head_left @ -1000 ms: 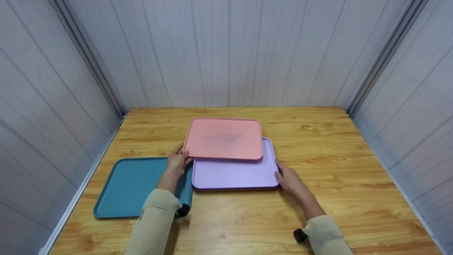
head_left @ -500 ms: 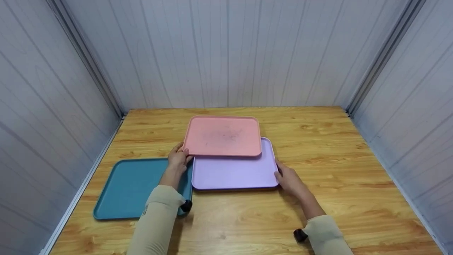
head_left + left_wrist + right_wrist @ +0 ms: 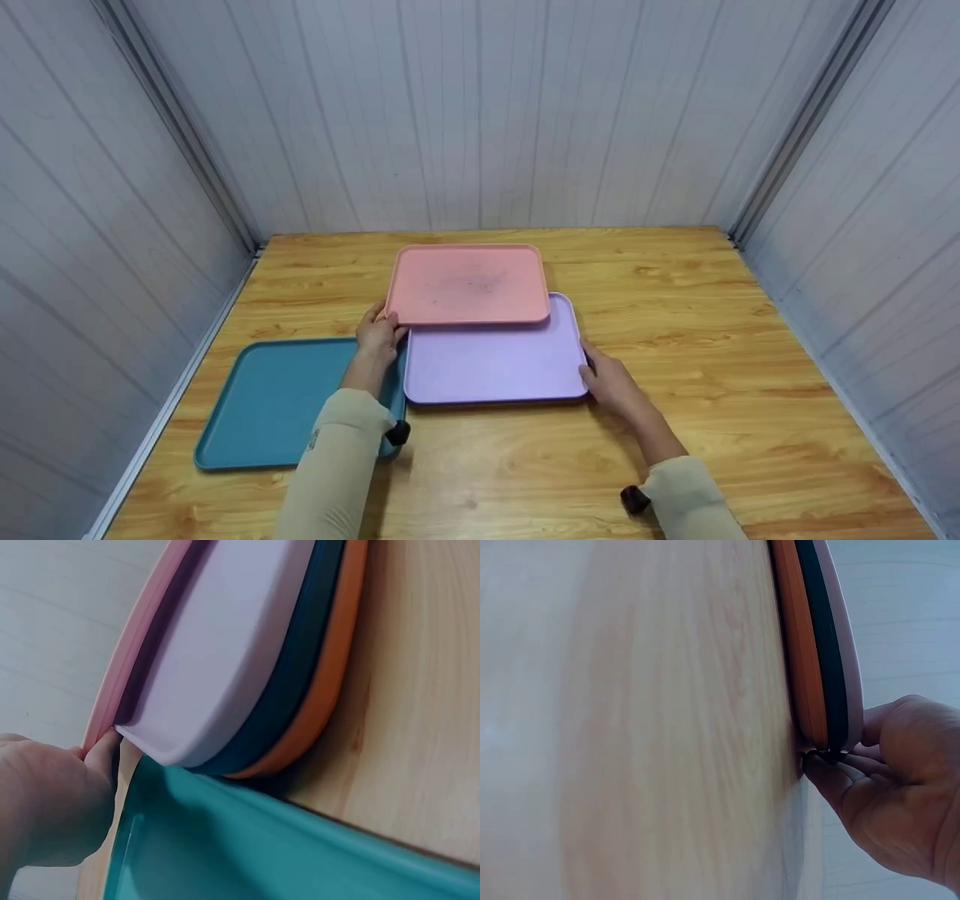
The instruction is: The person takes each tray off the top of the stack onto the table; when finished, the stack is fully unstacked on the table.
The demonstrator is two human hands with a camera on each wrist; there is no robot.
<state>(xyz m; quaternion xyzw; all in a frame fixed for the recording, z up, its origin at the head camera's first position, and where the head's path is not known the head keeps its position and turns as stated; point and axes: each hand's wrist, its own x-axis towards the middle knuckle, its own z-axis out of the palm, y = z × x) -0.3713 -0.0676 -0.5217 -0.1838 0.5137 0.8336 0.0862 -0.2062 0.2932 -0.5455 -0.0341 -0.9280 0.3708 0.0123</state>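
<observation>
My left hand [image 3: 379, 339] pinches a pink tray [image 3: 469, 285] by its front left corner, thumb on the rim. That tray lies over the back part of a purple tray [image 3: 495, 367]. Beneath the purple one, the left wrist view shows a dark blue-green tray [image 3: 304, 660] and an orange tray [image 3: 341, 652] stacked together. At the stack's right edge, my right hand [image 3: 611, 379] grips the trays; in the right wrist view its thumb lies by the purple rim and its fingers reach the lower edges. The pink tray hides the back of the stack.
A separate teal tray [image 3: 285, 405] lies flat at the left, partly under my left forearm [image 3: 337, 465]. Everything rests on a wooden table [image 3: 675, 285]. Pale panel walls [image 3: 480, 112] stand behind it and at both sides.
The pink tray has slid a little toward the back and slightly left over the purple one, with my left hand still on its corner. My right hand stays almost in place.
</observation>
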